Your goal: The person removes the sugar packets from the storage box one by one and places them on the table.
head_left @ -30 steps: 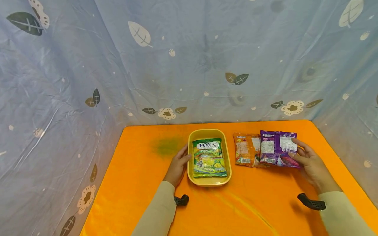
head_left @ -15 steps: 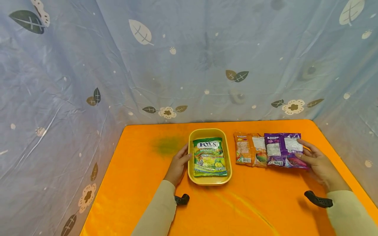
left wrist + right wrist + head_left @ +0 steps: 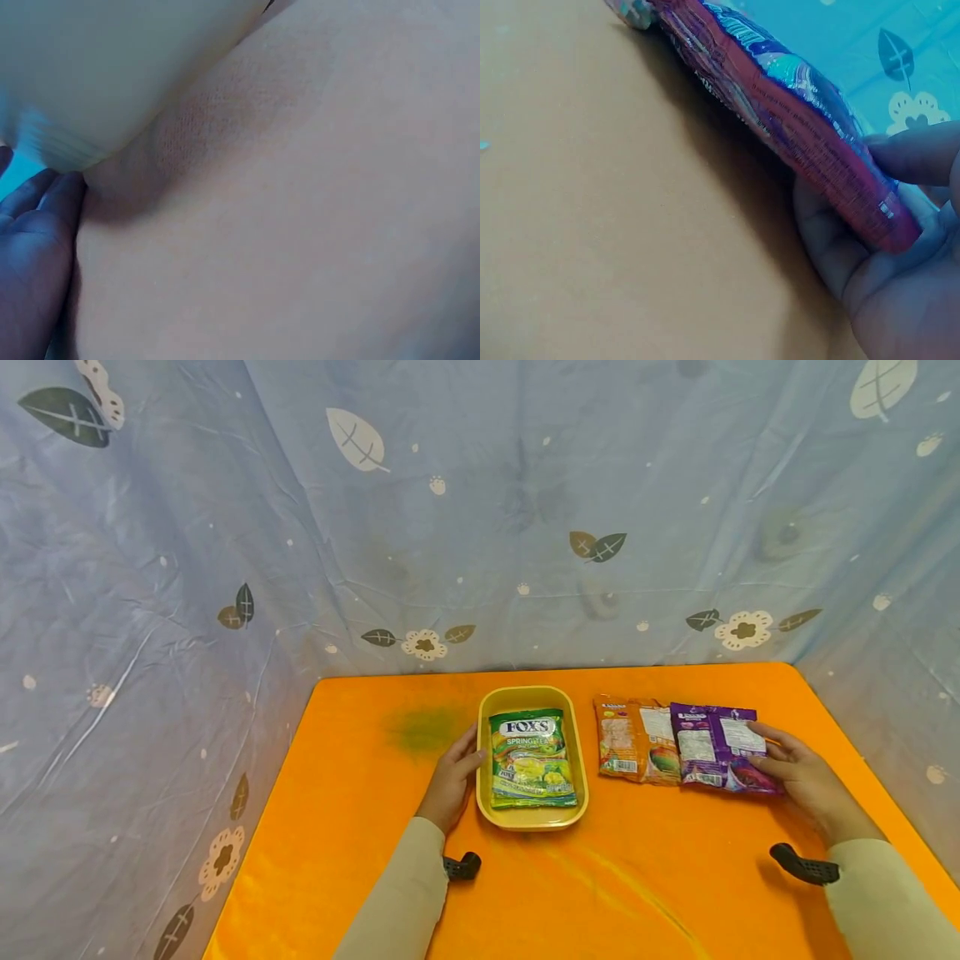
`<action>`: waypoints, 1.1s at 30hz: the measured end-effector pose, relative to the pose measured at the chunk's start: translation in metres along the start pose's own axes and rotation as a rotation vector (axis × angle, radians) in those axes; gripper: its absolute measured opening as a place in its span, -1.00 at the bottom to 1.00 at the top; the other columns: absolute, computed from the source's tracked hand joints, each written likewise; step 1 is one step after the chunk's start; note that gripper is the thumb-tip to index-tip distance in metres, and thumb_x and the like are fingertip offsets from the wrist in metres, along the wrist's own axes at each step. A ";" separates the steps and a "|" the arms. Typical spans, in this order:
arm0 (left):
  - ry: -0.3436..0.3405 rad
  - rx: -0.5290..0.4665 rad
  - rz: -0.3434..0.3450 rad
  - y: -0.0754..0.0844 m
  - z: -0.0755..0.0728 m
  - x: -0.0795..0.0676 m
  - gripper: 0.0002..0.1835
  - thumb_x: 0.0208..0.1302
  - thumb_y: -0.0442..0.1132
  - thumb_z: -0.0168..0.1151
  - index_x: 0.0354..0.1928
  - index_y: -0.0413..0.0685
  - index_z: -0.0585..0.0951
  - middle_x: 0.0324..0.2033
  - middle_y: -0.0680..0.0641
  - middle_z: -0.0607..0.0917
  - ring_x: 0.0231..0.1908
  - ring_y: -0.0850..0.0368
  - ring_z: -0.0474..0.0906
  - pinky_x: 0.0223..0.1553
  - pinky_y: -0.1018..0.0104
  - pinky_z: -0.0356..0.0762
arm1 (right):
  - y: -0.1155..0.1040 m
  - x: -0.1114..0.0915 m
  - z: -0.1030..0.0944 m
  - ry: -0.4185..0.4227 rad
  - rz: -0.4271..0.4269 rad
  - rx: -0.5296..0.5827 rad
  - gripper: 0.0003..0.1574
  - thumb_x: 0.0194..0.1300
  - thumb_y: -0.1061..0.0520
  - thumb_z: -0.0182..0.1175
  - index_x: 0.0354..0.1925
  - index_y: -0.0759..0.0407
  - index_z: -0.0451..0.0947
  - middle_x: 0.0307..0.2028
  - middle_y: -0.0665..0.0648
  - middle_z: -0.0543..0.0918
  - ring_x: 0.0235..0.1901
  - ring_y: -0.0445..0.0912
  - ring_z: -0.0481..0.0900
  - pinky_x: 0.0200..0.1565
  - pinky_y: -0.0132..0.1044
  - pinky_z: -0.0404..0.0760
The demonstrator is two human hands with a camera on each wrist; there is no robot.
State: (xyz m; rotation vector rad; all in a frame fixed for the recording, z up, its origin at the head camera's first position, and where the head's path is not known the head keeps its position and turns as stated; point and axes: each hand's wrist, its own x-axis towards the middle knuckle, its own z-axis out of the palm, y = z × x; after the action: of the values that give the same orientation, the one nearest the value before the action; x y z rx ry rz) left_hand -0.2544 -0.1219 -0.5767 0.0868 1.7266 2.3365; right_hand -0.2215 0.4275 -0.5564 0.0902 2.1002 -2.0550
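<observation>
In the head view a yellow tray (image 3: 487, 806) sits mid-table with a green FOX'S Spring Tea candy bag (image 3: 531, 760) lying in it. My left hand (image 3: 450, 781) grips the tray's left side, thumb at the rim; in the left wrist view its fingertips (image 3: 69, 187) meet the tray wall (image 3: 112, 75). To the right, my right hand (image 3: 806, 781) holds a purple candy bag (image 3: 716, 747) by its right edge. The right wrist view shows thumb and fingers on either face of that bag (image 3: 795, 135), its near edge raised off the table. An orange candy bag (image 3: 637, 739) lies against the purple one's left edge.
The orange tabletop (image 3: 360, 860) ends at a patterned blue-grey cloth (image 3: 480, 568) hung behind and at both sides. A greenish stain (image 3: 423, 729) marks the table left of the tray. Black wrist straps (image 3: 806, 866) show at both cuffs.
The purple bag has moved right with my right hand and slightly toward me, uncovering the orange bag's right part it had overlapped. My left hand and the tray have stayed in place.
</observation>
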 end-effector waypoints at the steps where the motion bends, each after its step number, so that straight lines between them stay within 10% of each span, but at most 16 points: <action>1: 0.003 -0.001 -0.001 0.000 0.000 0.000 -0.35 0.72 -0.29 0.11 0.73 0.05 0.26 0.61 -0.11 0.33 0.53 -0.07 0.33 0.44 0.12 0.43 | -0.002 0.000 0.000 0.012 0.029 -0.058 -0.20 0.74 0.11 0.12 0.76 -0.21 0.14 0.70 0.46 -0.28 0.18 -0.46 0.52 0.03 -0.60 0.59; 7: 0.004 0.005 0.008 0.000 0.000 0.000 -0.35 0.72 -0.29 0.10 0.73 0.02 0.25 0.61 -0.11 0.34 0.53 -0.06 0.33 0.45 0.11 0.43 | -0.012 0.002 -0.001 0.043 0.087 -0.257 -0.12 0.76 -0.02 0.09 0.80 -0.01 -0.03 0.60 0.68 -0.10 -0.08 -0.52 0.58 -0.03 -0.52 0.66; 11: 0.000 0.008 0.008 0.001 0.001 -0.001 -0.35 0.72 -0.29 0.10 0.74 0.02 0.24 0.61 -0.10 0.34 0.54 -0.05 0.33 0.45 0.11 0.42 | -0.015 -0.001 -0.004 0.068 0.092 -0.283 -0.05 0.75 -0.08 0.10 0.78 0.18 -0.08 0.43 0.44 0.36 -0.09 -0.41 0.65 -0.05 -0.42 0.72; 17: -0.009 -0.014 0.007 0.001 0.001 -0.001 -0.34 0.73 -0.29 0.09 0.75 0.02 0.21 0.64 -0.11 0.28 0.55 -0.06 0.30 0.46 0.10 0.41 | -0.013 -0.010 -0.015 0.041 0.057 -0.072 -0.27 0.75 0.10 0.11 0.70 -0.01 0.14 0.02 -0.41 0.65 -0.09 -0.33 0.74 -0.10 -0.39 0.76; 27: -0.005 -0.018 0.008 0.002 0.002 -0.003 -0.34 0.73 -0.32 0.07 0.75 0.01 0.21 0.64 -0.12 0.30 0.53 -0.08 0.34 0.42 0.11 0.46 | -0.009 -0.028 -0.033 0.005 -0.002 0.290 -0.55 0.77 0.27 -0.04 0.39 -0.18 0.35 0.08 -0.11 0.79 -0.01 -0.09 0.82 -0.05 -0.24 0.80; 33: -0.012 -0.013 0.014 0.001 0.003 -0.002 -0.34 0.73 -0.32 0.07 0.75 0.03 0.21 0.64 -0.12 0.28 0.54 -0.09 0.32 0.43 0.12 0.45 | -0.012 -0.030 -0.034 0.054 0.024 0.285 -0.55 0.77 0.24 0.00 0.39 -0.22 0.32 0.04 -0.16 0.79 -0.04 -0.11 0.82 -0.08 -0.26 0.80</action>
State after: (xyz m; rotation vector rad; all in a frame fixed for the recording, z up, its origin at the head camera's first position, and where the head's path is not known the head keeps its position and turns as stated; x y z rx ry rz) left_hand -0.2518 -0.1202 -0.5743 0.1105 1.7105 2.3520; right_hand -0.1976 0.4641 -0.5382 0.2134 1.8105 -2.3472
